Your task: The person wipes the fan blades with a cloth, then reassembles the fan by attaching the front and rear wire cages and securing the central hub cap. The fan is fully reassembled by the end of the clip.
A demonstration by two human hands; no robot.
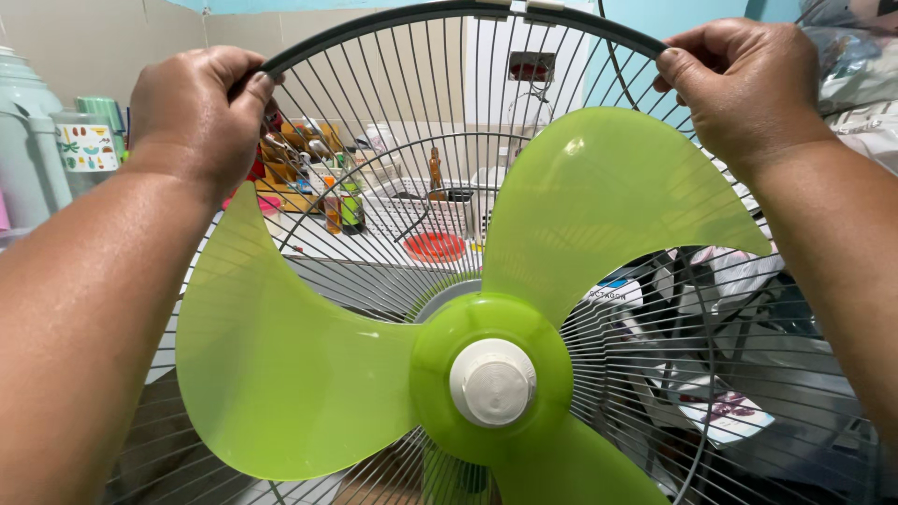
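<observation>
A fan fills the view: lime-green translucent blades (281,365) on a green hub with a white round cap (492,382), in front of a wire rear guard (393,159) with a dark rim (449,14). My left hand (198,112) grips the rim at the upper left. At the upper right my right hand (744,84) grips the same rim. Both forearms reach in from the lower corners. No front guard covers the blades.
Behind the guard a cluttered table holds small bottles (341,206), a white basket (412,210) and a red lid (435,247). A pale green jug (28,140) and printed cup (86,148) stand at the left. Papers and bags (720,411) lie at the right.
</observation>
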